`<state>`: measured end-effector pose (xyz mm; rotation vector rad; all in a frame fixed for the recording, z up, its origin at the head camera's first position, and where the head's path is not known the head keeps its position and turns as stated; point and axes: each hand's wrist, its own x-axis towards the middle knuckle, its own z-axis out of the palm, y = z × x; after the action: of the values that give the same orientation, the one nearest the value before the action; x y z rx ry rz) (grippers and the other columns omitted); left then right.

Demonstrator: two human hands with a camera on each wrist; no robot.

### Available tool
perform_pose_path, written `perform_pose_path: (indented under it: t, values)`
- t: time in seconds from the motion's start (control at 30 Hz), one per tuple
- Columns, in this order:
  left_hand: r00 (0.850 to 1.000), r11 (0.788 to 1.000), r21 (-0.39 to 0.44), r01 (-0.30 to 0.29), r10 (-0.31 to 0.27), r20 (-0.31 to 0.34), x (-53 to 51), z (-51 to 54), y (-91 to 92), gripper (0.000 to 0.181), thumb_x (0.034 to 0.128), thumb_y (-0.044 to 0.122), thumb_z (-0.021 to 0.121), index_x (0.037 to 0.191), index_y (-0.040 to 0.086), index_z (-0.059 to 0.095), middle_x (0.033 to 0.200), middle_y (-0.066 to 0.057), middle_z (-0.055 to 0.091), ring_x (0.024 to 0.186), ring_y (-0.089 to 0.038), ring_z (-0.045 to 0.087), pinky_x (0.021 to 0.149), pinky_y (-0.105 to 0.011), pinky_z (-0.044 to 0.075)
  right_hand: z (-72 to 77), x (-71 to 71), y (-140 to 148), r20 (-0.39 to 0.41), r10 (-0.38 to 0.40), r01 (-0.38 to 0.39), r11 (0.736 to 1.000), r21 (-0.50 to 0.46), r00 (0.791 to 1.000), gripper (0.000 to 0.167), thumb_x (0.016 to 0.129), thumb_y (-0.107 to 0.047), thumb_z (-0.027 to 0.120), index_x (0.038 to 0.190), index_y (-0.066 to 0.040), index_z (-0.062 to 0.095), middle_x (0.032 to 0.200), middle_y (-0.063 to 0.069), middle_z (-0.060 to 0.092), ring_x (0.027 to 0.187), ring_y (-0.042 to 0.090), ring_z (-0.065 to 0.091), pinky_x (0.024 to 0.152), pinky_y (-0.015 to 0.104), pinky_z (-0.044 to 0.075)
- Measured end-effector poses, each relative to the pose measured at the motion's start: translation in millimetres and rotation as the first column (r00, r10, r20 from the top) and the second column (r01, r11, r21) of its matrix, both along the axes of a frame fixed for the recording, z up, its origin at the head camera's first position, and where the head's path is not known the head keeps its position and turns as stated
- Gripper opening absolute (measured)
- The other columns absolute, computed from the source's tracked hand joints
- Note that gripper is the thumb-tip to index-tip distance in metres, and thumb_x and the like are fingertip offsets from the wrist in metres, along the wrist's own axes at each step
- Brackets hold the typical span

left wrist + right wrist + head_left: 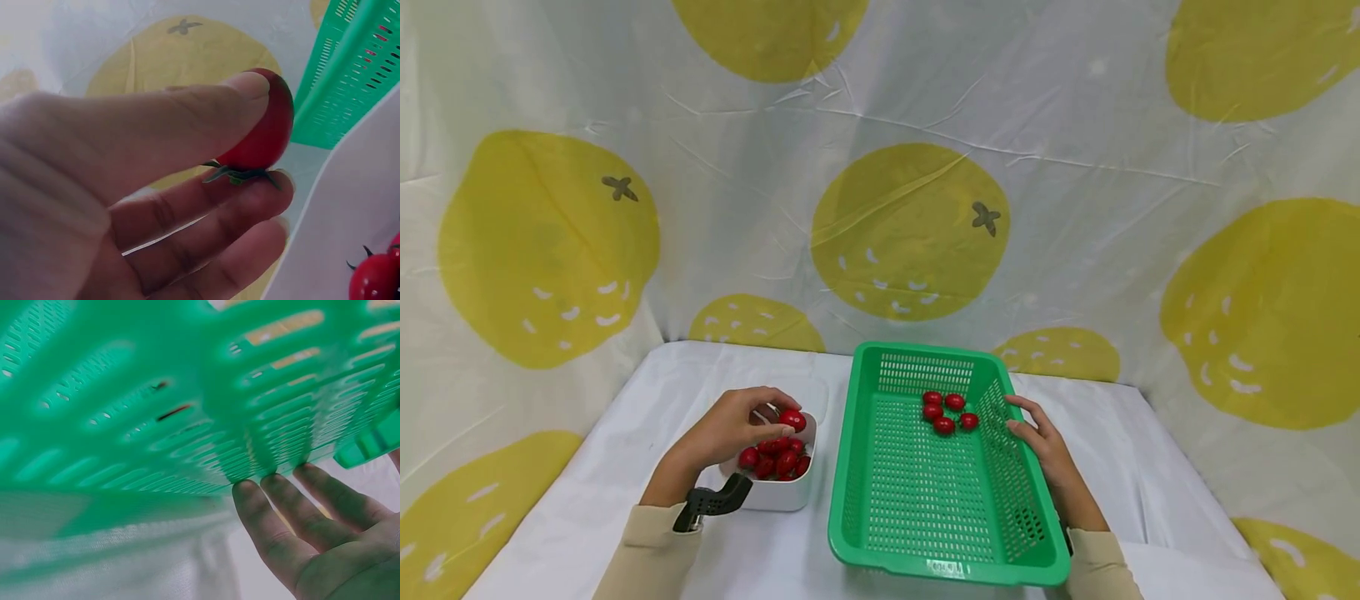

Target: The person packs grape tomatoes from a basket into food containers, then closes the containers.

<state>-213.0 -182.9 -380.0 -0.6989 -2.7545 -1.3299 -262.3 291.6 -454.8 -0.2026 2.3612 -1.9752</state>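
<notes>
My left hand point(747, 425) pinches a red cherry tomato point(792, 419) between thumb and fingers, just above a white container point(786, 497). Close up in the left wrist view, the tomato point(265, 137) has its green stem leaves pointing down. Several more cherry tomatoes point(785, 462) fill the container. To the right is a green perforated plastic basket point(951, 569), with several cherry tomatoes point(943, 426) on its floor toward the far end. My right hand point(1047, 446) holds the basket's right rim; in the right wrist view three fingertips point(250, 490) touch its slotted outside from below.
A white cloth point(1150, 500) covers the table. Behind and at both sides hangs a pale sheet point(737, 208) printed with large yellow fruit. Beyond the container lies a clear, flat lid-like piece point(808, 387).
</notes>
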Motion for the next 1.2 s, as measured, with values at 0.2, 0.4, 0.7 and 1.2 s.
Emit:
perform_pose_path:
  t: [0.2, 0.4, 0.7, 1.2]
  values:
    - [0.999, 1.0, -0.017, 0.014, -0.013, 0.033, 6.7, -8.7, -6.3, 0.023, 0.0841, 0.029, 0.076, 0.102, 0.016, 0.069, 0.091, 0.002, 0.069, 0.079, -0.013, 0.066, 0.071, -0.028, 0.055, -0.1, -0.1, -1.8, 0.009, 0.0, 0.001, 1.0, -0.009, 1.0, 0.049, 0.102, -0.03, 0.05, 0.147, -0.019, 0.034, 0.126, 0.023, 0.051, 0.088, 0.028, 0.067, 0.071, 0.044, 0.057]
    - [0.998, 0.998, -0.039, 0.053, -0.051, 0.048, 4.2, -11.9, -5.8, 0.021, 0.0838, 0.023, 0.076, 0.1, 0.013, 0.069, 0.087, 0.001, 0.068, 0.077, -0.013, 0.065, 0.068, -0.027, 0.054, 0.2, 1.1, 0.5, -0.003, 0.0, 0.0, 1.0, 0.002, 1.0, 0.049, 0.102, -0.029, 0.049, 0.147, -0.018, 0.034, 0.122, 0.019, 0.055, 0.086, 0.028, 0.067, 0.069, 0.044, 0.057]
    - [0.991, 0.991, -0.089, 0.099, -0.089, 0.103, 3.4, -20.0, -1.9, 0.021, 0.085, 0.022, 0.075, 0.103, 0.016, 0.067, 0.093, 0.003, 0.066, 0.083, -0.015, 0.062, 0.067, -0.027, 0.054, 1.8, 2.9, 2.5, -0.014, 0.032, -0.033, 0.999, -0.015, 0.999, 0.049, 0.103, -0.027, 0.048, 0.147, -0.015, 0.032, 0.112, 0.014, 0.062, 0.083, 0.026, 0.067, 0.067, 0.044, 0.057]
    - [0.969, 0.977, -0.022, 0.211, -0.207, 0.136, 1.6, -24.1, -2.7, 0.012, 0.0864, 0.008, 0.071, 0.097, 0.002, 0.068, 0.094, -0.01, 0.066, 0.074, -0.015, 0.064, 0.064, -0.025, 0.055, 4.5, 2.0, -0.8, 0.0, 0.013, -0.013, 1.0, 0.0, 1.0, 0.048, 0.103, -0.026, 0.048, 0.147, -0.016, 0.033, 0.108, 0.016, 0.062, 0.081, 0.027, 0.066, 0.066, 0.044, 0.057]
